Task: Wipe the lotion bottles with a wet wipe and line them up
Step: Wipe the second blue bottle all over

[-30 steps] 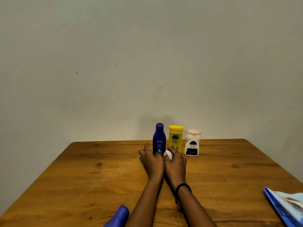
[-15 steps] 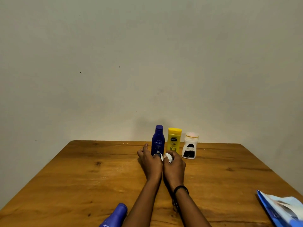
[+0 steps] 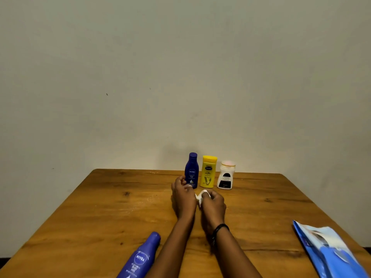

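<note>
row of three upright bottles at the far edge of the brown wooden table (image 3: 100,207): dark blue plastic lotion bottle (image 3: 191,170), yellow plastic lotion bottle (image 3: 208,171), squat white bottle with pale cap (image 3: 225,177), just beside one another. right hand (image 3: 213,205) pinches a crumpled white wet wipe (image 3: 201,194), near the row. left hand (image 3: 183,197) curled at the blue bottle's foot; grip cannot be told. second dark blue bottle (image 3: 140,257) lies at the near edge; blue wipe packet (image 3: 329,251) at right.

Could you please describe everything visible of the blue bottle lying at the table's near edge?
The lying blue bottle looks like dark blue plastic with a white-lettered NIVEA logo. It rests on its side on the wooden table, capped end pointing away, base out of frame. The left forearm runs close beside it.
</note>
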